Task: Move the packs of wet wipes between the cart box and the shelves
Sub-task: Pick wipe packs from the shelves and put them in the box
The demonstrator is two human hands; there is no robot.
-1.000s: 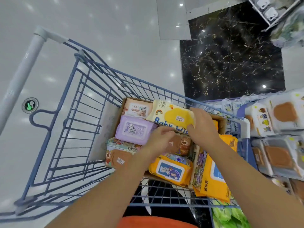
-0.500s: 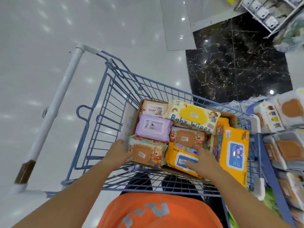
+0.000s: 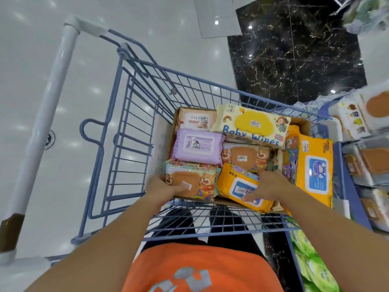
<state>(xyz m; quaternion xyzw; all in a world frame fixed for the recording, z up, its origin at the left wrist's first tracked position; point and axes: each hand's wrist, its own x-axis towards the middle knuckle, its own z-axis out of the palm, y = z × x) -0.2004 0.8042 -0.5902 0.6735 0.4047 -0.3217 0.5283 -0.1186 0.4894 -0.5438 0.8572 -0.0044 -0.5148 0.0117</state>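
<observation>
Head view: a blue wire cart (image 3: 130,114) carries a cardboard box (image 3: 304,126) packed with wet wipes. Only the box's far rim and left flap show; packs cover the floor of it.

At the box's near left corner lies a bear pack (image 3: 195,182). The left hand (image 3: 162,189) holds its near left end with the thumb laid across the brown lid. The fingers are hidden below the pack, so only half of that grip is visible.

At the box's near right corner an orange pack (image 3: 235,186) sits tilted, overhanging the near rim. The right hand (image 3: 267,186) covers its right end, with the thumb pressed on the blue-and-white lid and the fingers curled over the far edge.

Toward the far side of the box are a purple pack (image 3: 197,146), a pink pack (image 3: 196,121), a yellow "Baby Wipes" pack (image 3: 252,125) and a second bear pack (image 3: 245,157), its near edge tucked under the orange one. A large orange pack (image 3: 315,167) stands along the box's right side; what it rests on cannot be made out.

Right of the box, shelves (image 3: 347,186) hold more packs, blurred and cut off by the frame edge.
</observation>
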